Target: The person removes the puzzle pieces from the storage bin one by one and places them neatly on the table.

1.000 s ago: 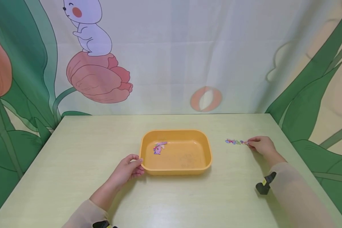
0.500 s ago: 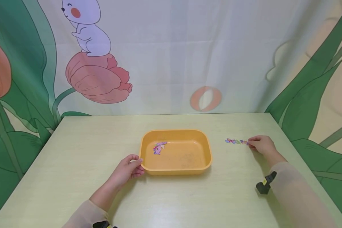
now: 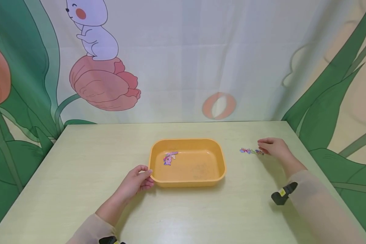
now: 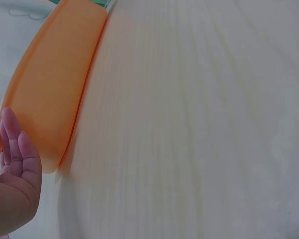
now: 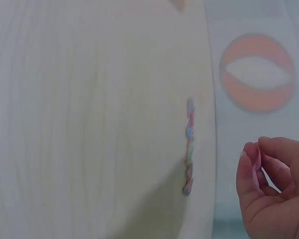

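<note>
My left hand (image 3: 137, 180) grips the left rim of an orange-yellow plastic tray (image 3: 186, 184), thumb on top and fingers against its outer wall. The left wrist view shows the same hand (image 4: 17, 164) at the end of the tray wall (image 4: 55, 84). Inside the tray lies a small pink cartoon pony sticker (image 3: 168, 159). To the right, a short row of small colourful stickers (image 3: 247, 150) lies on the table. My right hand (image 3: 274, 147) hovers just above the row's right end, fingers loosely bent. In the right wrist view, no object shows between the right hand's (image 5: 274, 184) fingertips.
The pale wooden table (image 3: 109, 145) ends at a printed curtain (image 3: 170, 67) with flowers and a white animal. Black wrist cameras sit on both sleeves, the right camera (image 3: 283, 194) close over the table.
My right hand has let go of the right end of the sticker row and risen slightly, up and to the left. My left hand stays on the tray, which has not moved.
</note>
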